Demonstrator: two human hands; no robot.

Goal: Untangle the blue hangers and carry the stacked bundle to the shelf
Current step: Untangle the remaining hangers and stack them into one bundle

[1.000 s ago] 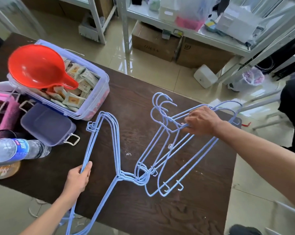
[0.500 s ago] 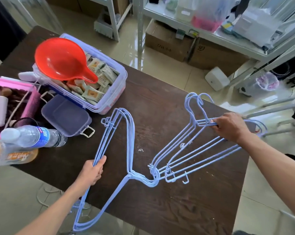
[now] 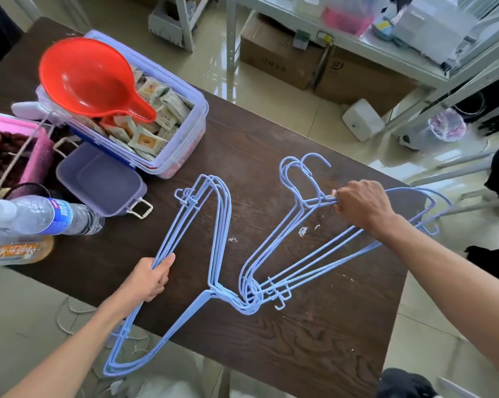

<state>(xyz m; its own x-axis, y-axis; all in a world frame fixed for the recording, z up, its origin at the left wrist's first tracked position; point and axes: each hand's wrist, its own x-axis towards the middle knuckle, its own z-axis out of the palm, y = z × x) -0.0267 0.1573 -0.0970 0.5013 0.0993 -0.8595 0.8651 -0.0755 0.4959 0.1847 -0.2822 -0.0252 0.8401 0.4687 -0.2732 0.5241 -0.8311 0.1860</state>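
Your left hand (image 3: 150, 278) clenches one bundle of blue hangers (image 3: 211, 234), your right hand (image 3: 363, 206) grips the other bundle (image 3: 294, 254) — both lie on the dark table (image 3: 314, 340), hooked together near its front edge.

Bright daylight — glare on the floor (image 3: 271, 90); edges bend, perhaps slightly blurred.

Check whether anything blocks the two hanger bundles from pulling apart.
Yes. The left bundle and right bundle are still hooked together at the snag near the table's front edge. Nothing else touches them.
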